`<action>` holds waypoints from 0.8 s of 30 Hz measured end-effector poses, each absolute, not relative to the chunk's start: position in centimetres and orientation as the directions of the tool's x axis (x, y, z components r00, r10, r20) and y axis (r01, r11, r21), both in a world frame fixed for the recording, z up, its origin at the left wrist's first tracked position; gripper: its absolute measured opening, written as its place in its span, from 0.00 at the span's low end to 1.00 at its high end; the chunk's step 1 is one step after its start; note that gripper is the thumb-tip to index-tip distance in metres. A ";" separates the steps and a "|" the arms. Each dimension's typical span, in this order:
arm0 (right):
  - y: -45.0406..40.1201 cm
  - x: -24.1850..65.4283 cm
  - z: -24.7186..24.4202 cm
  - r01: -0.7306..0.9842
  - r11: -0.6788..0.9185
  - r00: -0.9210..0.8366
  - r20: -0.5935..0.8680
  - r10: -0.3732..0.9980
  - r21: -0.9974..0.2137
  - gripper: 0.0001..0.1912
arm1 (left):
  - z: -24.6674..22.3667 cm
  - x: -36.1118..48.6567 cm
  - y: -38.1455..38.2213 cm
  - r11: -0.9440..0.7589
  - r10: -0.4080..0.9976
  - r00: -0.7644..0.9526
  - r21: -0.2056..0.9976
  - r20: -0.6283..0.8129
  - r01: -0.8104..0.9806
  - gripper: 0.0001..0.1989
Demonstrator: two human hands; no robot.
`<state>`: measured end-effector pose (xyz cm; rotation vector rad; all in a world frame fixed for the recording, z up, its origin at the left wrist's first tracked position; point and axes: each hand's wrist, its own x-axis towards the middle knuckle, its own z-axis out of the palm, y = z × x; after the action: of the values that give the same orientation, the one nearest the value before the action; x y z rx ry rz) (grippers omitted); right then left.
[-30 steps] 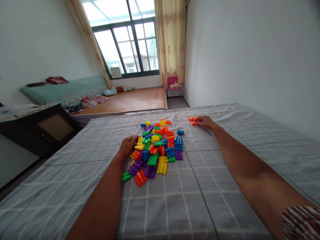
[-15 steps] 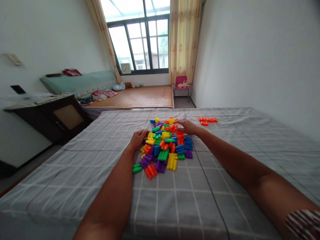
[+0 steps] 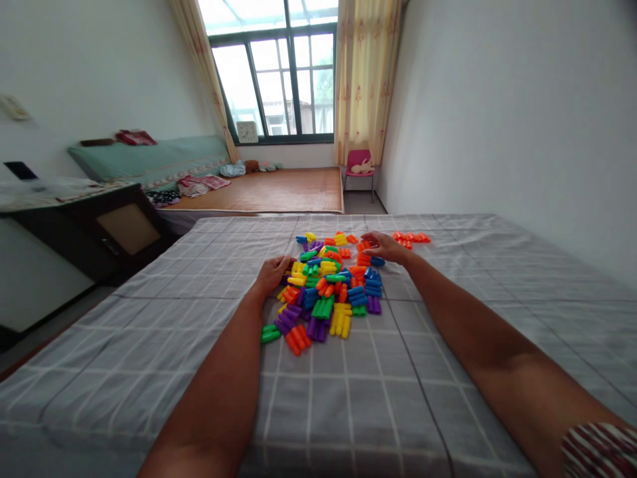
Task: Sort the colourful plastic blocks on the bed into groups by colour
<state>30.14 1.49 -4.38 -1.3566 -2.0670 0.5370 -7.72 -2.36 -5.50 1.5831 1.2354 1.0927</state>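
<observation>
A heap of plastic pieces in green [image 3: 323, 307], yellow [image 3: 340, 320], purple, blue [image 3: 373, 284] and orange lies on a grey checked cloth [image 3: 328, 398]. My left hand [image 3: 275, 273] rests at the heap's left edge, its fingers bent against the pieces; whether it grips one is hidden. At the upper right of the heap, my right hand [image 3: 382, 245] has its fingers curled round an orange piece [image 3: 364, 246]. Beyond that hand, a separate group of orange pieces [image 3: 411, 238] lies on the cloth.
Behind the cloth-covered surface is a bed with a brown mat [image 3: 288, 189]. A dark cabinet [image 3: 119, 229] stands at the left. A pink chair [image 3: 359, 159] holding a soft toy is near the window, and a white wall runs along the right.
My right hand has moved right, away from the middle of the heap, with an orange piece at its fingers. My left hand has hardly moved. The view has shifted slightly.
</observation>
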 end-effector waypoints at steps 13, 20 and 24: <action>0.3 29.5 -2.3 0.778 0.505 -0.529 0.043 0.847 -0.374 0.22 | -4.9 -9.5 -2.2 -0.131 0.991 0.071 0.958 0.117 0.254 0.33; 0.2 29.0 -2.6 0.739 0.614 -0.566 0.241 0.789 -0.275 0.29 | -5.4 -9.6 -2.0 -0.136 0.990 0.080 0.957 0.120 0.254 0.34; 0.5 28.9 -2.7 0.808 0.528 -0.452 0.298 0.840 -0.262 0.26 | -5.5 -9.6 -1.9 -0.150 0.988 0.078 0.948 0.133 0.279 0.33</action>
<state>28.94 0.48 -2.70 -1.3543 -2.3810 0.1150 -9.60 -1.88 -5.48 1.5571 1.3020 1.1201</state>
